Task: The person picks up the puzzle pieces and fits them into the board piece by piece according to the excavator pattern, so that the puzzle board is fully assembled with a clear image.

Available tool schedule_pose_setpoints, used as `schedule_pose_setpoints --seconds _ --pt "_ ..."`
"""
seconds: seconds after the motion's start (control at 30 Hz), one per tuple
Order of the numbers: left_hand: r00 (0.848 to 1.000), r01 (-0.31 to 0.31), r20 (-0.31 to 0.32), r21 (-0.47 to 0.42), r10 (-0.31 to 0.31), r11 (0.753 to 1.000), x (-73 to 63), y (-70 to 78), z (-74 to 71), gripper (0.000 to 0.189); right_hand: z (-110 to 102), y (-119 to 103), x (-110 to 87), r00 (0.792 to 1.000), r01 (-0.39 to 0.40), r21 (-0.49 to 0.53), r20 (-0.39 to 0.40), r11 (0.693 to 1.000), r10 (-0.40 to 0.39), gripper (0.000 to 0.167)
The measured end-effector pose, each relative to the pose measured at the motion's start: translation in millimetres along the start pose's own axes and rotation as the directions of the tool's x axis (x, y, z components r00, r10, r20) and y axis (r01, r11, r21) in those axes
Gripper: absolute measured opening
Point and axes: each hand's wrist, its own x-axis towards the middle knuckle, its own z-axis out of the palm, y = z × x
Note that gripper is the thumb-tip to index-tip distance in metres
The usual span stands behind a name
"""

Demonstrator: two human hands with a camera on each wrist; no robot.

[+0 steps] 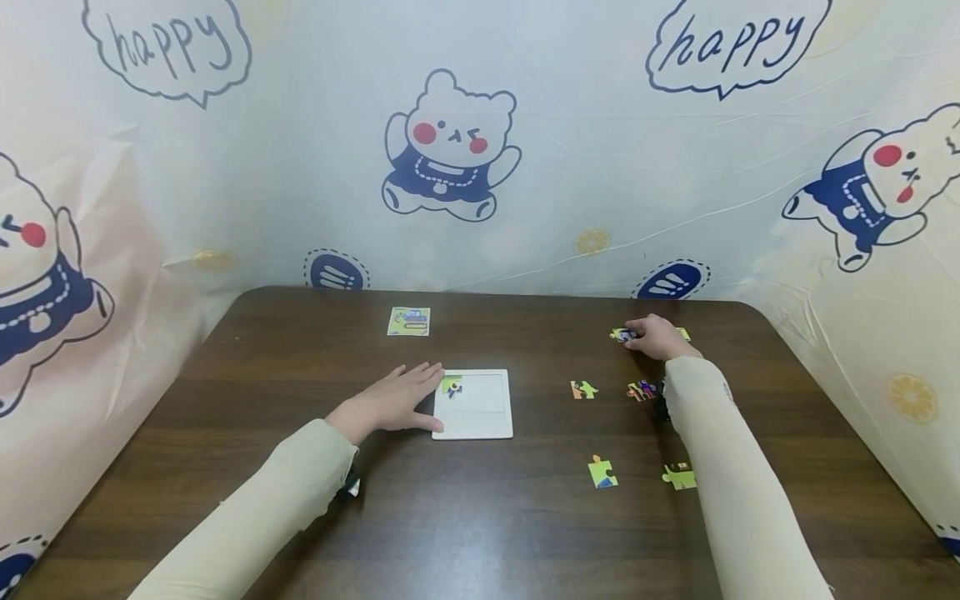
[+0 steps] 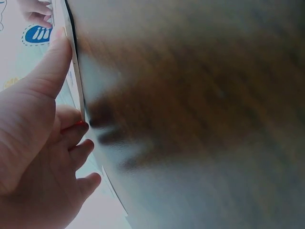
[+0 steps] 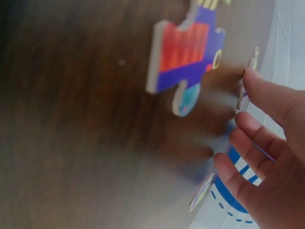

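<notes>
My left hand [image 1: 393,400] rests at the left side of a white puzzle tray [image 1: 480,425], thumb near its lower corner and fingers spread at the upper one. In the left wrist view, the thumb [image 2: 55,62] lies along the tray's edge. One green puzzle piece [image 1: 452,386] sits in the tray's upper left corner. My right hand [image 1: 658,337] reaches to the far right, fingertips right at a puzzle piece [image 1: 622,335] lying on the table. The right wrist view shows its fingers [image 3: 257,136] loosely bent and apart, with a red and purple piece [image 3: 186,52] close to the camera.
A small picture card [image 1: 408,322] of a vehicle lies at the back left of the brown table [image 1: 480,517]. Several loose pieces lie on the right, among them an orange and green one [image 1: 583,390] and a green one [image 1: 679,476]. A printed cloth [image 1: 450,250] hangs behind.
</notes>
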Motion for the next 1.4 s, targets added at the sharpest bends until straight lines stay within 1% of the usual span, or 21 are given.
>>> schedule_pose_setpoints --seconds 0.1,0.27,0.53,0.67,0.83,0.93,1.07,1.23,1.4 --pt "1.0 -0.001 0.002 -0.003 0.001 1.0 0.0 0.2 -0.1 0.088 1 0 1.2 1.0 0.0 -0.012 0.004 1.0 0.0 0.044" --pt "1.0 -0.004 0.009 0.01 0.004 1.0 0.2 0.5 -0.9 0.087 3 2 3.6 0.999 0.018 -0.029 -0.027 0.999 -0.019 0.036" --pt "1.0 -0.005 0.031 0.026 0.004 1.0 1.1 0.7 -2.6 0.087 2 2 0.1 0.998 0.022 -0.036 -0.059 0.999 -0.024 0.029" --pt "0.999 -0.01 0.032 0.028 0.009 1.0 1.5 0.5 -3.1 0.087 0 1 -2.1 0.997 0.028 -0.042 -0.066 0.999 -0.031 0.028" --pt "1.0 -0.013 0.028 0.016 0.012 1.0 0.3 -0.5 -3.6 0.086 -2 -7 -4.8 0.996 0.048 -0.031 -0.071 0.998 -0.05 0.029" --pt "1.0 -0.016 0.025 0.006 0.016 1.0 -0.9 -0.4 -3.8 0.087 -3 -15 -5.2 0.995 0.063 -0.027 -0.074 0.998 -0.064 0.03" --pt "1.0 -0.016 0.021 0.003 0.016 1.0 -1.9 -0.4 -3.3 0.089 -3 -30 -4.5 0.989 0.116 -0.037 -0.09 0.993 -0.119 0.03" --pt "1.0 0.001 0.021 0.008 -0.002 1.0 -1.9 -0.5 -0.8 0.094 -2 -59 -5.7 0.969 0.21 -0.068 -0.118 0.975 -0.217 0.029" --pt "1.0 0.01 0.023 0.003 -0.01 1.0 -2.4 1.0 1.2 0.096 4 -92 -10.2 0.949 0.284 -0.087 -0.12 0.955 -0.293 0.027"
